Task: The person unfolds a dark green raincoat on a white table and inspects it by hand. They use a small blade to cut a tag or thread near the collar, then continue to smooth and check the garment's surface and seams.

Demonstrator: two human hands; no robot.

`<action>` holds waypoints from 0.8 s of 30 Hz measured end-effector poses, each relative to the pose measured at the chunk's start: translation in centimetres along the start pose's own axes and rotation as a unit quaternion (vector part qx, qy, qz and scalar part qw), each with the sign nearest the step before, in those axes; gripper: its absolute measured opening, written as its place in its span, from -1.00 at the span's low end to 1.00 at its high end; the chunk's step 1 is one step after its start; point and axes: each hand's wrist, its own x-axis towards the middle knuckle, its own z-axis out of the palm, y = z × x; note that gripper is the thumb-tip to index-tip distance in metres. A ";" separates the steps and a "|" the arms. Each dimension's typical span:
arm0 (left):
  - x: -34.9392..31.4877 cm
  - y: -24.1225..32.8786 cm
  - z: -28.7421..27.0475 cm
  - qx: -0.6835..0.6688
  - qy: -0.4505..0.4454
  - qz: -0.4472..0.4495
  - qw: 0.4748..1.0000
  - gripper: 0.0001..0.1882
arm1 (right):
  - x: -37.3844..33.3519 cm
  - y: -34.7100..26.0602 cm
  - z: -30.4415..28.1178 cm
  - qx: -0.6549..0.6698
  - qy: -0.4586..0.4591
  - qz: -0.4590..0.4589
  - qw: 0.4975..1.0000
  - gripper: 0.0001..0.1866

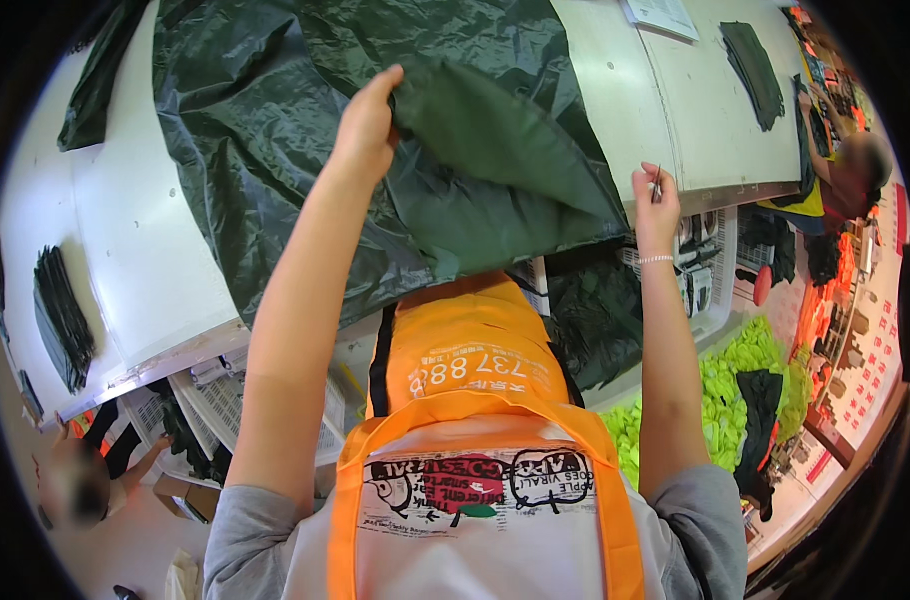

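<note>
A large sheet of shiny dark green waterproof fabric lies spread and wrinkled over the white table, and its near edge hangs over the front. My left hand pinches a lifted fold of it, so the duller underside shows. To the right of the fabric, just past the table's front edge, my right hand is closed around a small metal tool. It resembles thread snips, though most of it is hidden by the fingers.
Folded dark green pieces lie in stacks at left and far right on the white table. White crates stand beneath it. Bright lime fabric is heaped at lower right. Other people work at both sides.
</note>
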 end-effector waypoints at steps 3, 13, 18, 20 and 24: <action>1.9 1.2 2.6 -0.009 -0.091 0.036 0.995 -0.65 | -3.3 0.2 -1.1 -0.005 -0.080 -0.038 0.996 -0.77; 4.2 -1.8 11.3 0.515 -0.323 0.461 0.646 -0.19 | -4.3 -1.4 -0.2 0.070 -0.105 -0.079 0.989 -0.82; -1.9 -10.5 8.6 0.425 -0.140 0.571 0.689 -0.91 | -2.7 1.0 2.3 0.036 -0.234 -0.006 0.971 -0.69; -5.4 -14.6 6.2 0.513 -0.217 0.494 0.668 -0.85 | -0.9 2.3 0.9 0.201 -0.273 0.177 0.924 -0.61; -7.8 -21.0 6.2 0.623 -0.219 0.377 0.650 -0.75 | 0.7 3.3 -1.4 0.313 -0.320 0.282 0.849 -0.55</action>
